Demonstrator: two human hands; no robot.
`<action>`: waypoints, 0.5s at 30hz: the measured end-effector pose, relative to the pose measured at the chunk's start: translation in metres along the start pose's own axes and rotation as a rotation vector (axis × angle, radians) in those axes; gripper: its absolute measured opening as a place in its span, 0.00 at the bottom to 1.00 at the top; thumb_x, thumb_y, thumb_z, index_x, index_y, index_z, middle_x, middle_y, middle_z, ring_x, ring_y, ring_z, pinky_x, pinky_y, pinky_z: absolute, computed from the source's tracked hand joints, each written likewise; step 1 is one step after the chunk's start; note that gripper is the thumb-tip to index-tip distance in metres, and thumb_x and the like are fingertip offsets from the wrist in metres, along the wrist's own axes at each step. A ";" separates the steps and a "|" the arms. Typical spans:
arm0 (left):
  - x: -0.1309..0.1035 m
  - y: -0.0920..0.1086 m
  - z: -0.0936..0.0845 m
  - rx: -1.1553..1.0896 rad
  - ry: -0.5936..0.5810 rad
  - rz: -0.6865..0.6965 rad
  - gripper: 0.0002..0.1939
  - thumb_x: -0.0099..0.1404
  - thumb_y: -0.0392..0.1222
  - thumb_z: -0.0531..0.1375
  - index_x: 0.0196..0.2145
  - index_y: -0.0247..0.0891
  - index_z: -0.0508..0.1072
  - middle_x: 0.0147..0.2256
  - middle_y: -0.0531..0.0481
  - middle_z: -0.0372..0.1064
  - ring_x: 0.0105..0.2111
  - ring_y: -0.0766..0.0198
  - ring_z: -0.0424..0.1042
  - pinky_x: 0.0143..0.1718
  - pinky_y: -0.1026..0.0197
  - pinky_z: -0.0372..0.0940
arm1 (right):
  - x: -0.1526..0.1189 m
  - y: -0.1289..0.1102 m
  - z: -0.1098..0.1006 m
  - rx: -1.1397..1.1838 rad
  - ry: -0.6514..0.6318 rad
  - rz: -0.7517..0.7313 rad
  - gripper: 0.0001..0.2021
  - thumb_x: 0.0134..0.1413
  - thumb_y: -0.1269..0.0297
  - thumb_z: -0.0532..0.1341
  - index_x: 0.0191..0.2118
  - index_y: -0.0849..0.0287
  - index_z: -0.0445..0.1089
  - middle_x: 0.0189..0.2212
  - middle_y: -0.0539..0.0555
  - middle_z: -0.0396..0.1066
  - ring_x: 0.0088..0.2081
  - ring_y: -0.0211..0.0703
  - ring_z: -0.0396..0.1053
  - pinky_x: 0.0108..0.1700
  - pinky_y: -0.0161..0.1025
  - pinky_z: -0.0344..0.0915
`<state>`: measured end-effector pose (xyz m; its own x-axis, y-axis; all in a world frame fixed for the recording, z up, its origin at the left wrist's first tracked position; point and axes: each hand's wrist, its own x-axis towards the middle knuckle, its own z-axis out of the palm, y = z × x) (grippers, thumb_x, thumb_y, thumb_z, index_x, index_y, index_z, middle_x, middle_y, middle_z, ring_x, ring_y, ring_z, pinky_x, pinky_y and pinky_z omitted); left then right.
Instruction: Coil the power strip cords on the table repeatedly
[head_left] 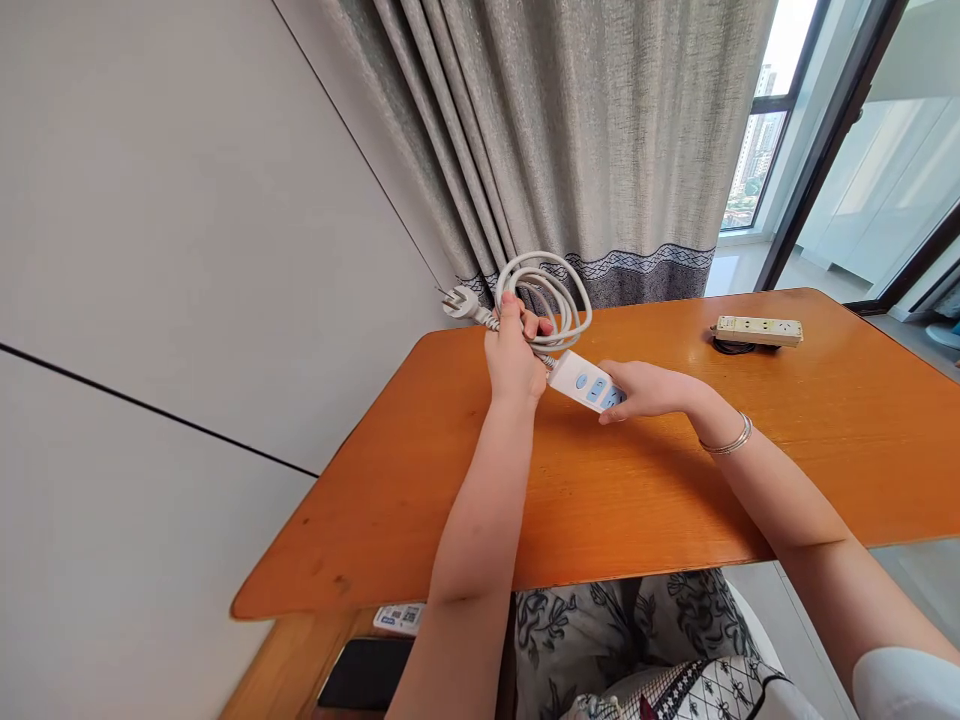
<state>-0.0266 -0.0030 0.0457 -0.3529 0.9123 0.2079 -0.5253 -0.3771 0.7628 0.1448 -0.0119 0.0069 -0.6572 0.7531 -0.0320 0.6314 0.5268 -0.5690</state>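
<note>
A white power strip [581, 381] with blue sockets is held above the wooden table [420, 480]. My right hand [641, 390] grips its right end, thumb and fingers on opposite sides. My left hand [516, 350] is closed round the strip's coiled white cable [574, 300], near the strip's left end. The coil's loops stick up above my left fingers. The white plug [461, 302] points out to the left of my left hand, its prongs showing.
A second, cream power strip [757, 330] with a dark cord lies at the table's back right. A grey curtain [615, 130] hangs behind the table. Below the table's front left edge are a black phone-like object [366, 672] and a white box [399, 618].
</note>
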 end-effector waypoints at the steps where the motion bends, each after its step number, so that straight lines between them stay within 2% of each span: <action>1: 0.004 -0.003 -0.003 0.052 0.010 0.045 0.24 0.67 0.51 0.63 0.21 0.39 0.59 0.14 0.60 0.51 0.18 0.71 0.65 0.24 0.70 0.62 | -0.005 -0.008 -0.002 -0.125 0.060 0.027 0.20 0.50 0.60 0.70 0.46 0.59 0.66 0.38 0.54 0.74 0.36 0.45 0.70 0.34 0.37 0.59; 4: 0.017 -0.012 -0.013 0.252 0.022 0.146 0.25 0.68 0.49 0.62 0.18 0.40 0.58 0.14 0.60 0.51 0.18 0.70 0.67 0.25 0.68 0.63 | -0.022 -0.028 -0.006 -0.406 0.220 0.042 0.19 0.54 0.62 0.67 0.51 0.58 0.68 0.43 0.58 0.73 0.38 0.47 0.71 0.33 0.38 0.56; 7: 0.024 -0.017 -0.020 0.404 -0.024 0.132 0.26 0.68 0.47 0.62 0.16 0.39 0.58 0.13 0.59 0.52 0.17 0.69 0.67 0.24 0.68 0.62 | -0.035 -0.037 -0.012 -0.504 0.404 -0.028 0.21 0.56 0.66 0.65 0.56 0.55 0.69 0.44 0.58 0.73 0.40 0.49 0.71 0.34 0.39 0.59; 9: 0.025 -0.017 -0.022 0.430 -0.089 0.039 0.26 0.68 0.45 0.62 0.16 0.39 0.58 0.13 0.59 0.52 0.17 0.69 0.66 0.24 0.67 0.62 | -0.039 -0.035 -0.017 -0.425 0.554 -0.140 0.20 0.57 0.67 0.65 0.56 0.53 0.70 0.44 0.57 0.74 0.43 0.50 0.71 0.40 0.41 0.64; 11: 0.022 -0.014 -0.020 0.410 -0.160 -0.108 0.24 0.69 0.44 0.62 0.17 0.39 0.60 0.13 0.59 0.52 0.16 0.70 0.63 0.22 0.68 0.60 | -0.038 -0.029 -0.021 -0.252 0.710 -0.280 0.17 0.58 0.64 0.65 0.53 0.53 0.70 0.45 0.56 0.74 0.46 0.50 0.71 0.48 0.45 0.66; 13: 0.017 -0.011 -0.017 0.350 -0.247 -0.273 0.22 0.69 0.45 0.61 0.20 0.38 0.63 0.14 0.60 0.52 0.15 0.73 0.58 0.20 0.69 0.56 | -0.032 -0.020 -0.024 -0.037 0.861 -0.389 0.18 0.58 0.57 0.66 0.53 0.52 0.70 0.47 0.55 0.74 0.48 0.50 0.71 0.52 0.47 0.67; 15: 0.013 -0.008 -0.014 0.263 -0.340 -0.413 0.20 0.71 0.46 0.60 0.22 0.37 0.64 0.15 0.60 0.52 0.14 0.74 0.53 0.17 0.70 0.52 | -0.023 -0.009 -0.024 0.161 0.980 -0.435 0.24 0.56 0.49 0.67 0.55 0.51 0.68 0.50 0.55 0.72 0.50 0.50 0.70 0.54 0.49 0.67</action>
<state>-0.0378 0.0097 0.0333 0.1304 0.9914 0.0132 -0.3412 0.0323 0.9394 0.1641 -0.0244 0.0323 -0.1521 0.5396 0.8281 0.3154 0.8205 -0.4767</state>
